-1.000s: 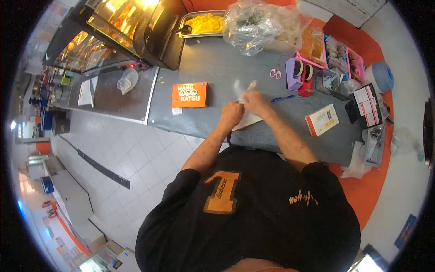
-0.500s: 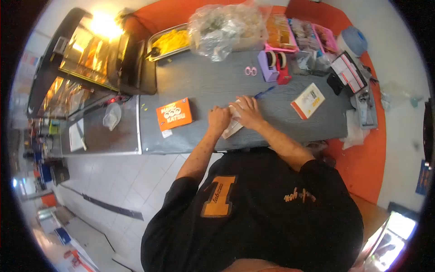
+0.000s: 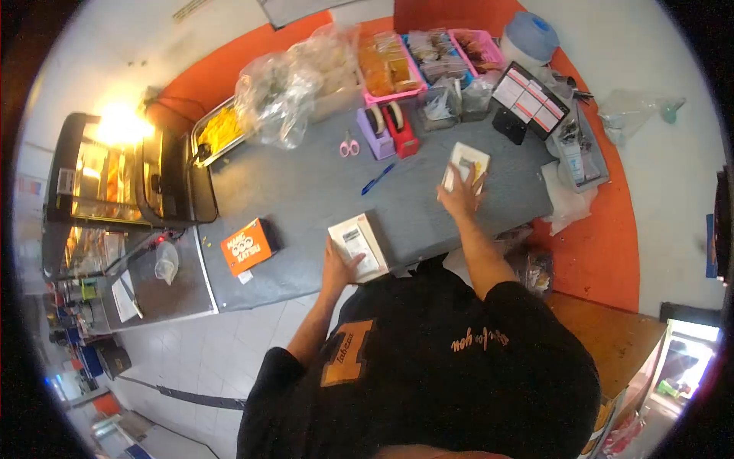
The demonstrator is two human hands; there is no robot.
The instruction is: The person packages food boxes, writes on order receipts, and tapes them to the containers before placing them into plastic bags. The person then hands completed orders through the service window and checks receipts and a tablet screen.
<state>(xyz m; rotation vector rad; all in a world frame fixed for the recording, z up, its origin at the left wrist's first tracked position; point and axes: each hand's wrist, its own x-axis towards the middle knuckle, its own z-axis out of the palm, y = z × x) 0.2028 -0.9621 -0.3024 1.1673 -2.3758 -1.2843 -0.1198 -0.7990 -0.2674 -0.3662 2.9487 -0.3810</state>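
Your right hand [image 3: 461, 193] is now lying on the white printed pack [image 3: 471, 155] to the right, instead of working beside your left hand [image 3: 336, 268]. Its fingers are spreading over the pack; whether they are pinching it, you cannot tell. Your left is gripping the white box [image 3: 353, 239] by its left side, thumb lying over the top, near the front edge of the counter [image 3: 298, 191]. That box is probably weighing little, its card walls likely giving under a hard squeeze, so opposite sides are offering your safest hold. The pack is looking light and flat, perhaps sliding easily. Beyond, a metal tray [image 3: 225, 152] is holding yellow food [image 3: 219, 130], a pink basket [image 3: 397, 95] is carrying orange packets [image 3: 386, 67], and an orange box [image 3: 247, 246] is sitting closed, hiding its contents.
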